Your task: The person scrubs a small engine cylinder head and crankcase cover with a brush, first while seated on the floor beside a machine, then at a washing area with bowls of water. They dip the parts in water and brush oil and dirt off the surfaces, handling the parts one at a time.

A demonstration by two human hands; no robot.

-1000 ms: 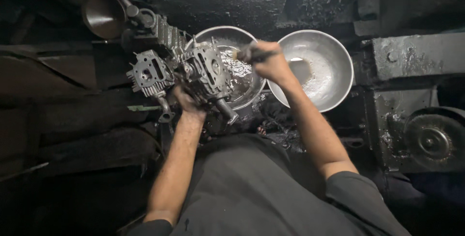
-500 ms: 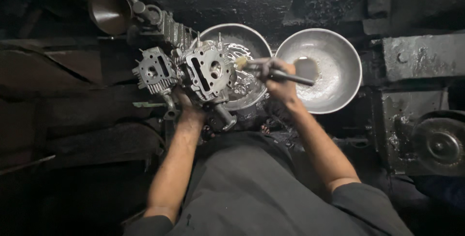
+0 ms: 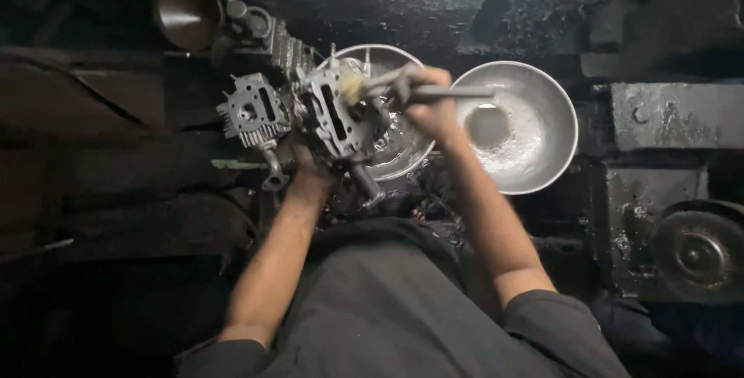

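Brush (image 3: 403, 91) swung left onto engine part (image 3: 337, 110); right hand (image 3: 430, 103) grips it, left hand (image 3: 310, 169) clasps part's edge.

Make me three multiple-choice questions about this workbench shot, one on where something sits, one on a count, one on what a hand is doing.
1. Where is the emptier metal bowl?
A. Right of the engine part
B. Left of it
C. On the person's lap

2. How many round metal bowls lie on the bench?
A. One
B. Two
C. Four

3. What does the right hand do?
A. Rests open
B. Grips a brush
C. Holds a bowl

Answers: 1 A, it lies right of the engine part. 2 B, a second bowl sits under the part. 3 B, its fingers close on the brush, bristles on the part; the left hand grips the part from below.
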